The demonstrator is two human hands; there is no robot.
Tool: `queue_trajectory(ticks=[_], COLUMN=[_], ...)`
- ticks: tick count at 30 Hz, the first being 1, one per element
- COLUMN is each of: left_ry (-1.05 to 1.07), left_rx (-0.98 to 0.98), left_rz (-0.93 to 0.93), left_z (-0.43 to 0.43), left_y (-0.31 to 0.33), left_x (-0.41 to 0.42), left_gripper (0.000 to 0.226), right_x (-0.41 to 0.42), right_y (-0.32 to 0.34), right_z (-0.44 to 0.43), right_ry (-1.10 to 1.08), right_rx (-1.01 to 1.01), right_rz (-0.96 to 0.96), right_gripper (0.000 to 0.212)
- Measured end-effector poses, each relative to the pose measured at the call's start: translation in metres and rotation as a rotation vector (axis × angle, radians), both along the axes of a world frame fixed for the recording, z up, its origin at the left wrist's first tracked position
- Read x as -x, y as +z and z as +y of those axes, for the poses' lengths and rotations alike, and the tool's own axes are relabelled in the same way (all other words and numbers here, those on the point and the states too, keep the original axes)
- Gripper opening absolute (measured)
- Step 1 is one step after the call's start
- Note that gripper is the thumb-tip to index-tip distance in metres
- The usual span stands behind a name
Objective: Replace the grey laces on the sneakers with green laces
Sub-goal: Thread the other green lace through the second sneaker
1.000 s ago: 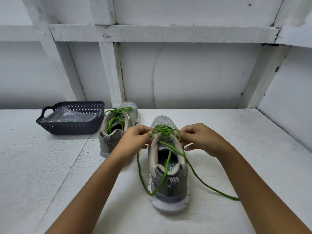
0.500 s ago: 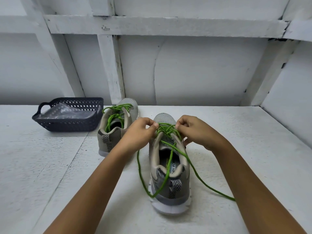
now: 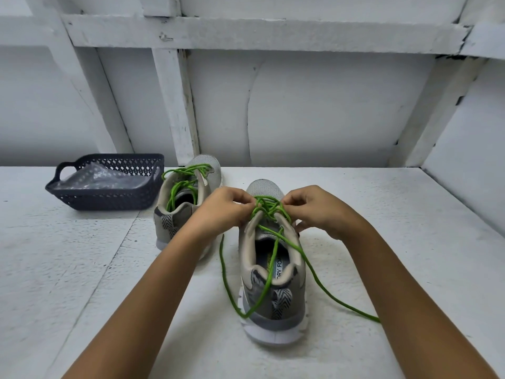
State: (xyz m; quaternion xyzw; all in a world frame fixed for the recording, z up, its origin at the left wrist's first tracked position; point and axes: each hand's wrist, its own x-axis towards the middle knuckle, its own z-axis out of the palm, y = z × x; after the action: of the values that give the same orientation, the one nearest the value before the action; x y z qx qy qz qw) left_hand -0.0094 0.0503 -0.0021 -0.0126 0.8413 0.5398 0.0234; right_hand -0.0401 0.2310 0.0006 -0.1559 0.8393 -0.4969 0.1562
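Note:
A grey sneaker (image 3: 273, 305) stands heel-toward-me in the middle of the white table. A green lace (image 3: 266, 210) crosses its upper eyelets. One loose end loops over the heel and down the left side, the other trails off to the right. My left hand (image 3: 224, 207) pinches the lace at the left eyelets. My right hand (image 3: 317, 210) pinches it at the right eyelets. The second grey sneaker (image 3: 188, 187) stands behind and to the left, threaded with a green lace (image 3: 185, 176).
A dark plastic basket (image 3: 109, 181) holding a clear plastic bag sits at the back left of the white table (image 3: 82, 269). A white framed wall rises right behind the sneakers, and a side wall closes off the right.
Both hands have drawn closer together over the upper eyelets of the near sneaker. The head view has tilted slightly upward. The loose ends lie much as before.

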Motion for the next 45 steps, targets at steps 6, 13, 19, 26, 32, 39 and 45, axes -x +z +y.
queue_trajectory(ticks=[6, 13, 19, 26, 32, 39, 45], left_ry=[0.088, 0.078, 0.024, 0.019, 0.01, 0.134, 0.061], left_rx=[0.048, 0.022, 0.196, -0.005, 0.08, 0.085, 0.118], left_rz=[0.041, 0.064, 0.052, 0.043, 0.025, 0.089, 0.085], left_z=[0.002, 0.005, 0.003, 0.003, 0.008, 0.014, 0.003], left_y=[-0.006, -0.008, -0.007, -0.007, -0.01, -0.02, -0.014], left_x=[0.006, 0.006, 0.002, 0.007, 0.016, 0.021, 0.021], left_gripper=[0.017, 0.017, 0.015, 0.013, 0.025, 0.029, 0.017], right_x=[0.001, 0.002, 0.005, 0.006, 0.009, 0.01, 0.013], right_y=[-0.012, -0.015, -0.011, -0.015, -0.02, -0.022, -0.024], right_z=[-0.011, -0.013, -0.003, -0.008, -0.01, -0.015, -0.007], right_ry=[-0.092, -0.183, -0.108, -0.117, -0.149, -0.202, -0.201], right_rx=[-0.11, -0.081, -0.015, -0.012, -0.042, -0.018, -0.01], right_rz=[0.106, 0.135, -0.014, 0.017, 0.058, 0.097, 0.058], right_gripper=[0.022, 0.019, 0.023, 0.016, 0.019, 0.012, 0.016])
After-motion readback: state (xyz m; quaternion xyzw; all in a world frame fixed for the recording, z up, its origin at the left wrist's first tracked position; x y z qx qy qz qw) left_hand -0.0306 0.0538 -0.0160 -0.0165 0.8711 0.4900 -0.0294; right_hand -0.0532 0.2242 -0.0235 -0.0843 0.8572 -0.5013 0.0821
